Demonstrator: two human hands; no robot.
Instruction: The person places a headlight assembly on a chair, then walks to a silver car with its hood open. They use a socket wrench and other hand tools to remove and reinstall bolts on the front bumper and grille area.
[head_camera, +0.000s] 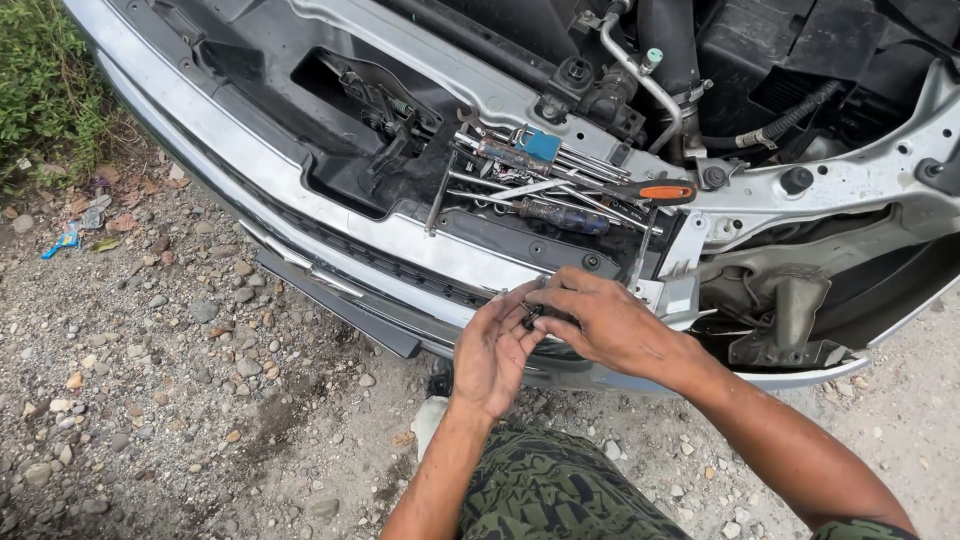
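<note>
Two hands: left hand (495, 350) cupping small dark part (530, 316), right hand (605, 322) pinching it.

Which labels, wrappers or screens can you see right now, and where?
Blue tag: among the tools on the car's front panel, small, squarish.
Blue wrapper scrap: on the gravel at far left, crumpled.
No screens or signs in view.

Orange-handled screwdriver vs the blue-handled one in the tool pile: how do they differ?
The orange-handled screwdriver lies farther right, at the pile's edge, its handle orange and black; the blue-handled screwdriver lies lower and nearer the middle, its handle dull, translucent blue. The orange one lies nearly level, the blue one slants down to the right. Both rest untouched on the car's front panel, apart from the left hand and right hand.
</note>
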